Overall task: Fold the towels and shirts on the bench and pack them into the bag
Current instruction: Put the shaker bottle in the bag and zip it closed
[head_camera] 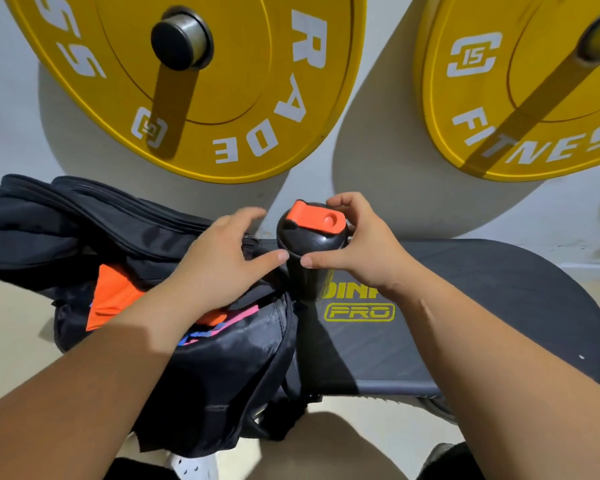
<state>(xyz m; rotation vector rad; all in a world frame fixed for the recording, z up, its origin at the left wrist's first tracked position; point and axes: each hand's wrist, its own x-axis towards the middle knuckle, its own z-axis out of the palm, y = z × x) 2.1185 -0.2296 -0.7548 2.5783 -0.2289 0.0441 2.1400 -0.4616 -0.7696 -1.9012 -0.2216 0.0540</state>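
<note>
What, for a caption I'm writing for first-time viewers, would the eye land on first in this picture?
Two big yellow rubber weight plates with white lettering fill the top, against the pale wall. At centre, the right hand grips a black plastic shaker bottle with an orange flip cap, upright over the dark padded bench, with the left hand beside it. To the left lies an open black fabric bag showing orange cloth.
</note>
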